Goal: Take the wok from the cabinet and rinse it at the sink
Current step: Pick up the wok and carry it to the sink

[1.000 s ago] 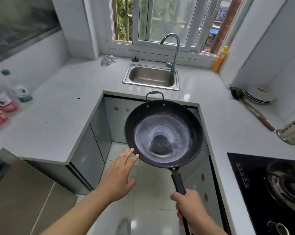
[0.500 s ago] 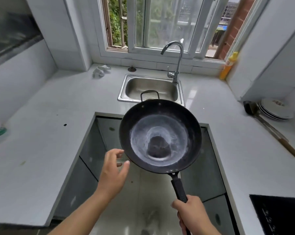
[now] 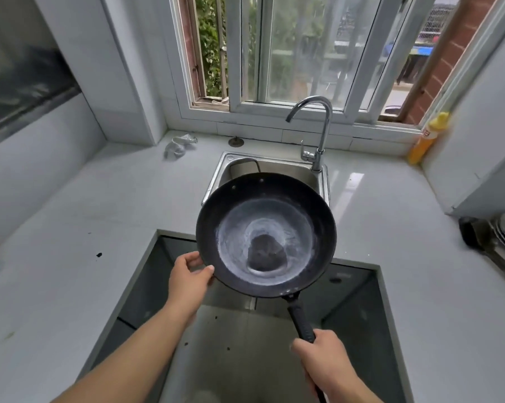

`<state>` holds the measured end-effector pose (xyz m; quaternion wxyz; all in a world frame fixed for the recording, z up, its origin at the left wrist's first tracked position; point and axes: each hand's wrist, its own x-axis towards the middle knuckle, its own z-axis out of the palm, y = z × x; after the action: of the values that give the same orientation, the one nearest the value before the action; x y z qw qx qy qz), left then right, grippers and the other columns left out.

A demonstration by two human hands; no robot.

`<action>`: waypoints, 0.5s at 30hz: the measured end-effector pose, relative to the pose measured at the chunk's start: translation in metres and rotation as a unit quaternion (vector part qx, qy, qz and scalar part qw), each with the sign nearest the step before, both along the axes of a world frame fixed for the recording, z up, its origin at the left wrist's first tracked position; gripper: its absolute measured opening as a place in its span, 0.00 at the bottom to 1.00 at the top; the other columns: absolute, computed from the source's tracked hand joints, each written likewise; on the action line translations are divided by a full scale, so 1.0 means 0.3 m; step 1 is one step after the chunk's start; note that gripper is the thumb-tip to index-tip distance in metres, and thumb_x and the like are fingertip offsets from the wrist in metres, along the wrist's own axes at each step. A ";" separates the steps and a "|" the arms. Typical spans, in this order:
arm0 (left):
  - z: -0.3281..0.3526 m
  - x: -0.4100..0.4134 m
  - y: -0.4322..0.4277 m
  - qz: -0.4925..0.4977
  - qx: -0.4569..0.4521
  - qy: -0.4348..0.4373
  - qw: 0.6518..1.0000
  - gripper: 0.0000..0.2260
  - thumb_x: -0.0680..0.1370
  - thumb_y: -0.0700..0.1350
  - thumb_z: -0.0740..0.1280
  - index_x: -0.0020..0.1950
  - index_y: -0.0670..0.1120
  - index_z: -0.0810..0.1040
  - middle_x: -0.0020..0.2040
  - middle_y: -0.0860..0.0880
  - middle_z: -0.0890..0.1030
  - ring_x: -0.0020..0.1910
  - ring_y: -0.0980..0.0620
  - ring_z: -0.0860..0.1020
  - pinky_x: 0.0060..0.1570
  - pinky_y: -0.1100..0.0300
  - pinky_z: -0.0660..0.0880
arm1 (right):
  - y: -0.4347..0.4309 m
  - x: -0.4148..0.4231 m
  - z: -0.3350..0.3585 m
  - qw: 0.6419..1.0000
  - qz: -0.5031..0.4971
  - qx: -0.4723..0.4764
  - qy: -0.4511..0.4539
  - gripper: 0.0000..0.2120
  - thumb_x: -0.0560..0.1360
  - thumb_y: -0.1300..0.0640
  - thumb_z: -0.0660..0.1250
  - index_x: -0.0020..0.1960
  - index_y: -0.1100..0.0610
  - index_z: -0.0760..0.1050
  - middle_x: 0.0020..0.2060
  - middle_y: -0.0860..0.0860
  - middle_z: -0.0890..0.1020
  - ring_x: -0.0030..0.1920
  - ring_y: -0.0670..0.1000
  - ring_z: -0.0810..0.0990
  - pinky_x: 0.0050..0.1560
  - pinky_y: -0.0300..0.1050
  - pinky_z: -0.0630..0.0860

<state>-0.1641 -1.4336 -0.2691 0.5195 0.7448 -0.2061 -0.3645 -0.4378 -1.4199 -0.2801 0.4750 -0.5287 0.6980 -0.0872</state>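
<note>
The person is carrying the wok toward the sink, so the fetching step looks done and the rinse is not yet begun. The right hand is closing its grip fully around the long black handle, and the left hand is steadying the near left rim, thumb on the edge and fingers curled beneath. The wok is hanging level in the air, its far edge overlapping the near part of the sink, its near part over the gap in the surface. Its inside looks dry, with pale swirled marks around a dark centre.

By my reckoning the next move calls for pushing the wok farther and lowering it into the basin, under the spout of the tap, then freeing a hand to reach the lever at the tap's base.

A yellow bottle is standing at the far right by the window; its label is too blurred to read, and I can make out no other writing.
</note>
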 end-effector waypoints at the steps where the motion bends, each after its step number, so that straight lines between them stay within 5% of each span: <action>1: 0.003 0.007 -0.033 0.002 -0.004 0.002 1.000 0.16 0.80 0.36 0.70 0.65 0.46 0.74 0.60 0.51 0.80 0.51 0.56 0.82 0.45 0.61 0.79 | -0.038 0.007 -0.001 1.000 0.005 -0.005 0.002 0.12 0.63 0.51 0.69 0.28 0.54 0.70 0.22 0.49 0.76 0.27 0.52 0.76 0.30 0.42 0.70; 8: -0.026 0.129 -0.270 -0.009 0.011 0.016 1.000 0.15 0.79 0.39 0.71 0.65 0.47 0.76 0.60 0.51 0.81 0.55 0.54 0.81 0.51 0.53 0.82 | -0.260 0.110 -0.022 1.000 0.003 0.011 0.014 0.13 0.59 0.48 0.69 0.26 0.54 0.69 0.23 0.50 0.76 0.27 0.54 0.75 0.31 0.44 0.71; 12: -0.027 0.209 -0.406 -0.040 0.025 -0.001 0.999 0.12 0.80 0.41 0.70 0.62 0.49 0.75 0.54 0.57 0.79 0.52 0.57 0.79 0.44 0.60 0.77 | -0.379 0.192 -0.002 0.999 -0.007 0.031 0.021 0.12 0.61 0.49 0.70 0.28 0.54 0.70 0.25 0.50 0.78 0.28 0.53 0.77 0.32 0.44 0.73; 15: -0.020 0.262 -0.502 -0.055 0.037 0.007 0.998 0.11 0.81 0.41 0.69 0.62 0.50 0.74 0.54 0.56 0.78 0.55 0.52 0.79 0.52 0.54 0.79 | -0.453 0.246 0.012 0.999 -0.012 0.035 0.025 0.12 0.61 0.48 0.70 0.29 0.54 0.70 0.25 0.50 0.78 0.28 0.53 0.77 0.33 0.44 0.73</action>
<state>-0.0853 -1.5842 -0.2752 0.4720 0.7485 -0.2300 -0.4050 -0.3640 -1.5558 -0.2766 0.4745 -0.5048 0.7190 -0.0548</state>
